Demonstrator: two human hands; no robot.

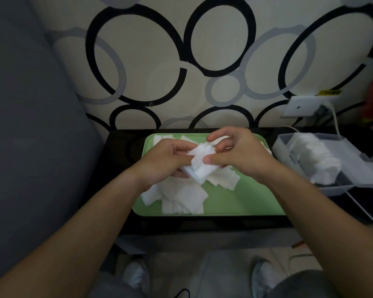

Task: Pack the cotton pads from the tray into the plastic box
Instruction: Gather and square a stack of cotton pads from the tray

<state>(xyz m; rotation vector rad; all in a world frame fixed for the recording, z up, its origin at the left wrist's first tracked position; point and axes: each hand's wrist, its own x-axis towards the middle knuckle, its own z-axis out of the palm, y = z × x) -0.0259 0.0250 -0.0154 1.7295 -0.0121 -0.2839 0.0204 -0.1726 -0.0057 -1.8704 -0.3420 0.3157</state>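
Note:
A pale green tray lies on a small black table, with several loose white square cotton pads scattered in it. Above the tray, my left hand and my right hand together hold a small stack of cotton pads. My right thumb and fingers pinch the stack's right side, and my left fingers grip it from the left and below. To the right stands the clear plastic box, open, with a row of white pads packed inside.
The black table stands against a wall patterned with black and grey rings. A grey sofa fills the left. A wall socket with white cables sits above the box. My knees and shoes show below the table edge.

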